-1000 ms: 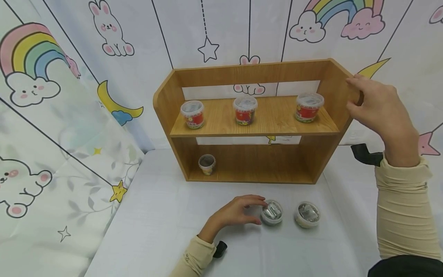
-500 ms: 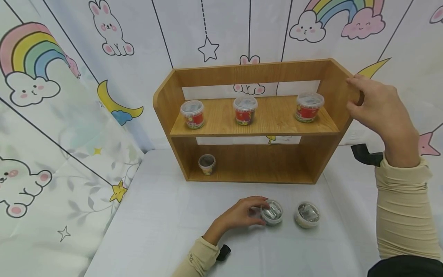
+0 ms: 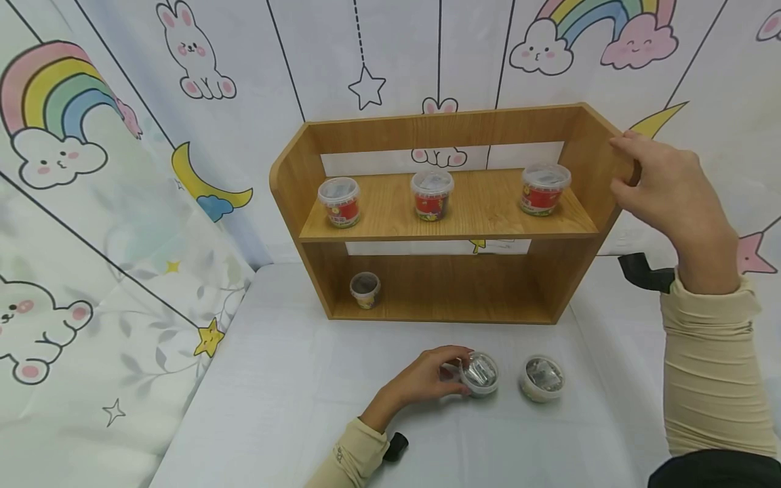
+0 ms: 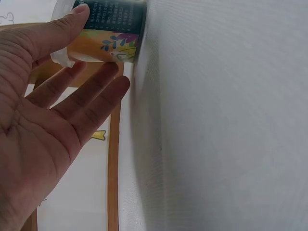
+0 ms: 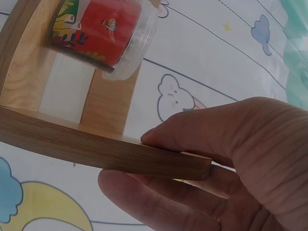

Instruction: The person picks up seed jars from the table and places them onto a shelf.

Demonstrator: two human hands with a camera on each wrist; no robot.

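Note:
My left hand point(image 3: 424, 376) pinches a small lidded plastic tub point(image 3: 479, 374) on the white table, thumb on the near side and fingers on the far side. Seen from the left wrist, this tub point(image 4: 108, 36) has a dark green and orange label, and the thumb lies across it. A second lidded tub point(image 3: 542, 379) stands just to its right. At the upper right, my right hand point(image 3: 677, 186) grips the side panel of a two-tier wooden shelf point(image 3: 451, 129). The right wrist view shows thumb and fingers on opposite faces of that panel point(image 5: 110, 151).
On the upper tier stand three red-labelled lidded tubs: one left point(image 3: 342, 202), one middle point(image 3: 432, 194), one right point(image 3: 545, 190). A smaller dark-topped tub point(image 3: 365, 290) sits at the lower tier's left. Behind hangs a cartoon-printed cloth point(image 3: 390, 41).
My left hand has shifted slightly right, and its thumb and fingers have closed onto the tub. The right hand keeps its hold on the shelf, and the tubs stay where they were.

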